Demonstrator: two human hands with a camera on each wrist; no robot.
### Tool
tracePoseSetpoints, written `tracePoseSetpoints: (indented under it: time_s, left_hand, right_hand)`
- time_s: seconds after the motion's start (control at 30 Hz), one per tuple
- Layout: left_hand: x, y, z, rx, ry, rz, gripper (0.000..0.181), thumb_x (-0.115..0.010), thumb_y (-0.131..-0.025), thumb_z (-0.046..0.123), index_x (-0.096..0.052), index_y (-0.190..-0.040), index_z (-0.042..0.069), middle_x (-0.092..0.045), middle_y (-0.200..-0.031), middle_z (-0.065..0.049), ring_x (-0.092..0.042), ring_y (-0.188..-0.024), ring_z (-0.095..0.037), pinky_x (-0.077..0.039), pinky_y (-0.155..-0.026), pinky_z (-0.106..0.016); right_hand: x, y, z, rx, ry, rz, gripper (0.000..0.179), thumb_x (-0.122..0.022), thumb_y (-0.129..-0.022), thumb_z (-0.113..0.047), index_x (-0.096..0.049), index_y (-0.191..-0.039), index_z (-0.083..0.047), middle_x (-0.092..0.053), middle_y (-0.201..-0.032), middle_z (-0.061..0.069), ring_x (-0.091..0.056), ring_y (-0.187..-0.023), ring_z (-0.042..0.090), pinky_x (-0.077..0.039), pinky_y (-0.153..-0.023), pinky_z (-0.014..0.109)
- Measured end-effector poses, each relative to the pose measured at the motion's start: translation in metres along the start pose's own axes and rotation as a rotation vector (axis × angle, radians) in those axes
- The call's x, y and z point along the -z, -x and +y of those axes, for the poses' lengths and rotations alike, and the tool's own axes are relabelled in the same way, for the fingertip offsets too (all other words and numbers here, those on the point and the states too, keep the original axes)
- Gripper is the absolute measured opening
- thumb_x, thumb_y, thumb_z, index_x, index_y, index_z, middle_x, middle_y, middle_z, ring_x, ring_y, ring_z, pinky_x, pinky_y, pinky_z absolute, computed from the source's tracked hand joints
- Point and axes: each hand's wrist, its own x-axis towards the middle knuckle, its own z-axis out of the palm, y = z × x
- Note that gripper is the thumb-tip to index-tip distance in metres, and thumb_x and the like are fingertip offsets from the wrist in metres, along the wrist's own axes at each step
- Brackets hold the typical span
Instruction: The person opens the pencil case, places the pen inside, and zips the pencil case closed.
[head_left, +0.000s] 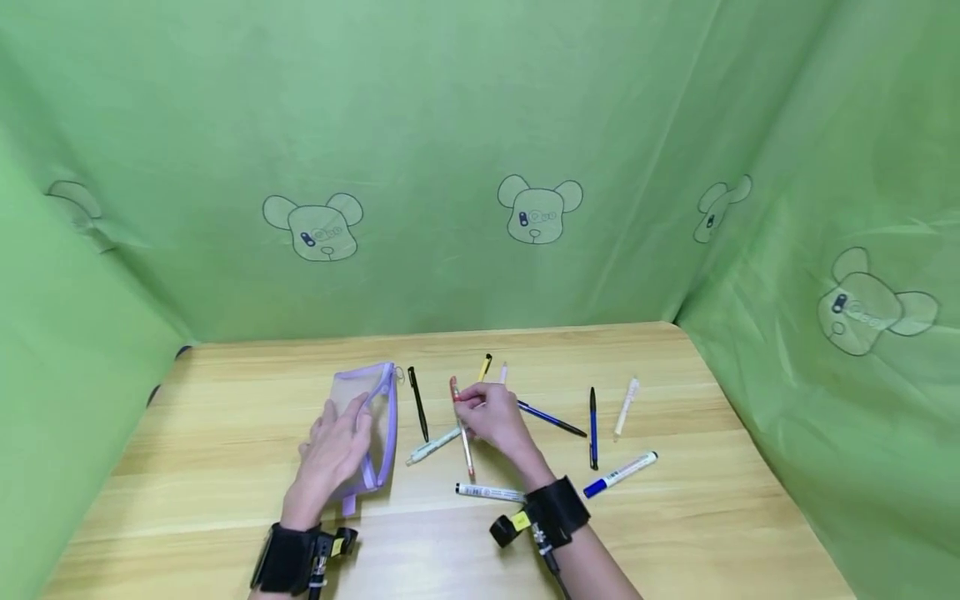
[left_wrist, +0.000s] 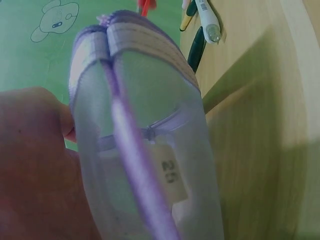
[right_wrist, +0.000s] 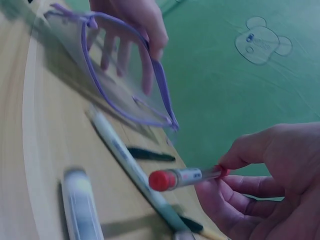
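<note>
On the left of the table, a purple-trimmed mesh pencil case (head_left: 391,437) has its zipped mouth spread apart. My left hand (head_left: 333,446) grips its left side, thumb at the zip edge; through the mesh (right_wrist: 117,70) its fingers show in the right wrist view. My right hand (head_left: 491,412) pinches a red gel pen (right_wrist: 187,176) with a clear barrel between thumb and fingertips. That pen is off the table, to the right of the case. A tag (left_wrist: 169,172) reading 25 shows through the mesh in the left wrist view.
Near the case lie a black pen (head_left: 418,406) and a pale blue pen (head_left: 435,447). A white marker (head_left: 487,492) lies beside my right wrist. Further right are blue pens (head_left: 593,429), a white pen (head_left: 626,408) and a blue-capped marker (head_left: 621,475). Green cloth (head_left: 427,275) borders the table.
</note>
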Motion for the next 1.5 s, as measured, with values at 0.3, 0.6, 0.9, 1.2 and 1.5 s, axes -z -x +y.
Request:
tracePoseSetpoints:
  time_s: [0.3,0.6,0.9,1.2,1.5]
  left_hand:
    - [0.003,0.003,-0.001,0.005,-0.009,0.000,0.065,-0.008,-0.105,0.048,-0.022,-0.158,0.013,0.001,-0.155,-0.039,-0.009,-0.133,-0.065,-0.008,-0.096,-0.086]
    - [-0.002,0.005,-0.001,0.004,0.015,-0.004,0.063,-0.011,-0.105,0.046,-0.025,-0.157,0.013,0.000,-0.155,-0.040,-0.010,-0.133,-0.065,-0.010,-0.096,-0.086]
    - [-0.001,0.006,0.001,-0.001,0.017,-0.010,0.065,-0.011,-0.105,0.048,-0.025,-0.158,0.013,0.001,-0.154,-0.040,-0.008,-0.134,-0.065,-0.009,-0.096,-0.086]
    - [-0.002,0.005,0.003,0.008,0.013,-0.012,0.064,-0.011,-0.105,0.047,-0.024,-0.158,0.013,0.001,-0.156,-0.038,-0.008,-0.134,-0.064,-0.009,-0.097,-0.085]
    - [-0.001,0.006,0.002,0.002,-0.007,0.003,0.062,-0.010,-0.106,0.044,-0.026,-0.157,0.011,0.004,-0.160,-0.028,-0.009,-0.135,-0.063,-0.011,-0.096,-0.086]
  right_hand:
    - [-0.046,-0.008,-0.028,-0.026,0.009,-0.038,0.015,-0.071,-0.082,-0.007,-0.075,-0.096,-0.006,-0.071,-0.074,0.000,-0.066,-0.056,0.014,-0.060,-0.052,0.028]
    - [-0.078,-0.013,-0.035,-0.107,-0.072,-0.048,0.008,-0.077,-0.081,-0.008,-0.074,-0.088,-0.007,-0.072,-0.070,0.003,-0.068,-0.054,0.019,-0.062,-0.052,0.033]
    - [-0.095,-0.020,-0.039,-0.121,-0.091,-0.033,0.010,-0.078,-0.080,-0.007,-0.074,-0.088,-0.004,-0.069,-0.065,0.000,-0.069,-0.054,0.020,-0.063,-0.056,0.037]
    - [-0.101,-0.020,-0.047,-0.130,-0.157,-0.038,0.019,-0.072,-0.083,0.003,-0.073,-0.101,0.006,-0.072,-0.071,0.011,-0.072,-0.065,0.027,-0.064,-0.060,0.035]
    - [-0.085,-0.017,-0.045,-0.052,-0.033,-0.049,0.018,-0.068,-0.086,-0.001,-0.074,-0.103,0.001,-0.073,-0.080,0.009,-0.071,-0.068,0.025,-0.063,-0.063,0.036]
